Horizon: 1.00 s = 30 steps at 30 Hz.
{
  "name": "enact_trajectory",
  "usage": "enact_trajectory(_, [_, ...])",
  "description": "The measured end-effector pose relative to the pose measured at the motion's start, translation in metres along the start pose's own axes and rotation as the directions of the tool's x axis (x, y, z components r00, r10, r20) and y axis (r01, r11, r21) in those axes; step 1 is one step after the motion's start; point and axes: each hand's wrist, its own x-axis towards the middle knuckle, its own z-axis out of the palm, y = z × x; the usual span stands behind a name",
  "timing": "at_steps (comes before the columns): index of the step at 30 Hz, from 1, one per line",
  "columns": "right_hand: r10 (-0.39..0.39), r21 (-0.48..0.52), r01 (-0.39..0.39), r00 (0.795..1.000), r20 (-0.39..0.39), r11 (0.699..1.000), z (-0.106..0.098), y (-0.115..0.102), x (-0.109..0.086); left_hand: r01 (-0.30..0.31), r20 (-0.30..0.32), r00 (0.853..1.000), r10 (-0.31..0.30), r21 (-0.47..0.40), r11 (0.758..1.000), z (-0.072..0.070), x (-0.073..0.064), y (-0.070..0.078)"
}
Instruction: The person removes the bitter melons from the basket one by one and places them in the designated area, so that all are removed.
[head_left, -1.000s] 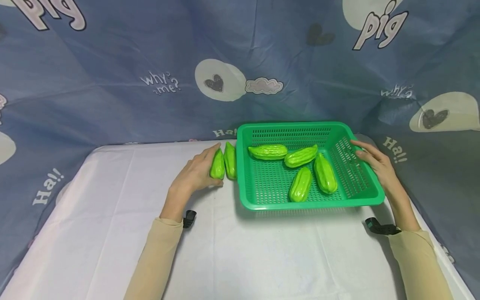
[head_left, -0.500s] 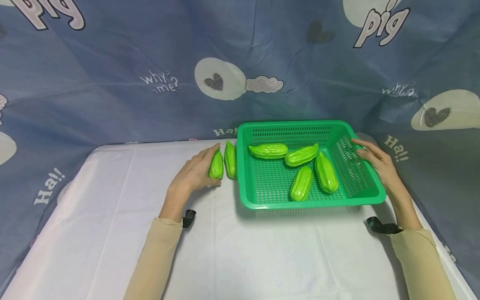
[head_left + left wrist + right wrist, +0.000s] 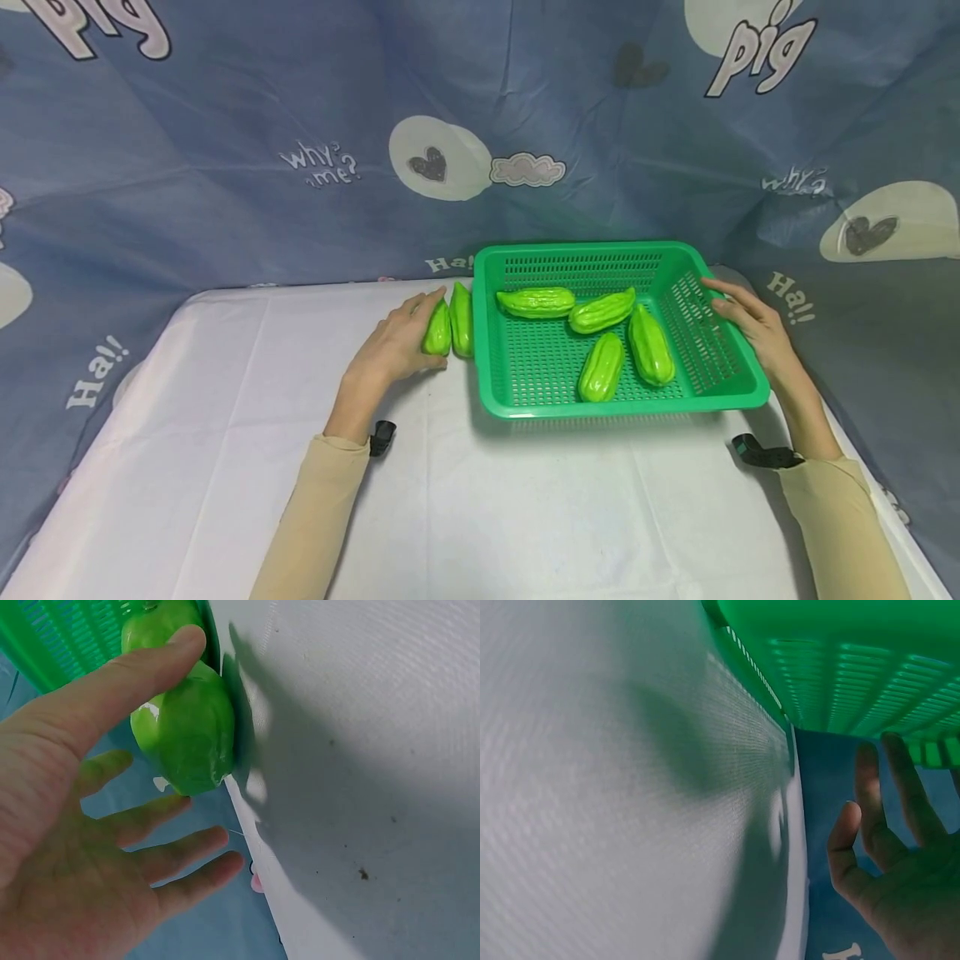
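My left hand (image 3: 393, 342) is around a shiny green bitter melon (image 3: 437, 329) on the white table, thumb on the near side and fingers beyond it. In the left wrist view the fingers (image 3: 176, 851) are spread, and the thumb (image 3: 135, 686) crosses in front of the melon (image 3: 187, 731). A second bitter melon (image 3: 461, 321) lies between that one and a green plastic basket (image 3: 491, 403). Over the basket's right rim rest fingertips of my right hand (image 3: 759, 329); its other fingers (image 3: 911, 795) extend loosely outside the wall.
Several bitter melons (image 3: 602, 367) lie apart or lightly touching on the basket floor. A white cloth (image 3: 540, 517) covers the table, with a blue printed curtain (image 3: 330, 225) rising behind its back edge.
My left hand drew slightly left with the melon, then shifted back right, bringing it close to the second melon. My right hand and the basket have stayed in place.
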Motion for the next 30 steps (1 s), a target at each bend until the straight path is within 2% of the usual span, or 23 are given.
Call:
enact_trajectory(10, [0.0, -0.003, 0.0, 1.0, 0.003, 1.0, -0.0004, -0.0007, -0.0001, 0.008, 0.011, 1.0, -0.008, -0.004, 1.0, -0.0012, -0.0016, -0.0021])
enact_trajectory(18, [-0.009, 0.005, 0.009, 1.0, -0.001, 1.0, 0.0005, -0.0005, 0.0002, 0.057, 0.011, 0.998, -0.058, 0.021, 0.998, -0.0005, -0.0032, -0.0026])
enact_trajectory(30, [0.008, -0.005, -0.008, 1.0, 0.003, 1.0, 0.0004, -0.0012, -0.0007, 0.05, 0.014, 0.999, -0.05, 0.027, 0.998, 0.0017, -0.0037, -0.0002])
